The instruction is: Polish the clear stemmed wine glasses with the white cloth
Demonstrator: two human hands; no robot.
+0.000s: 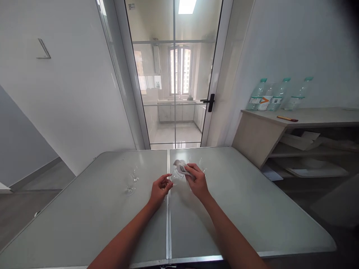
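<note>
Slightly right of the table's middle seam, my right hand [198, 181] pinches a crumpled grey-white cloth [181, 166]. The cloth is against the rim area of a clear wine glass [176, 176], which is tilted and only faintly visible. My left hand [161, 188] has its fingers curled round the lower part of that glass, with the index finger stretched towards the cloth. Two clear stemmed glasses [130, 190] stand on the table to the left. More clear glasses [204, 170] show faintly behind my right hand, partly hidden by it.
The pale glass-topped table [98, 224] has a metal seam and edging. At the right stands a shelf unit [255, 136] with several plastic bottles [277, 98] and a brush-like stick [286, 118] on top. Beyond the table is a glazed door [159, 130] with a black handle [211, 102].
</note>
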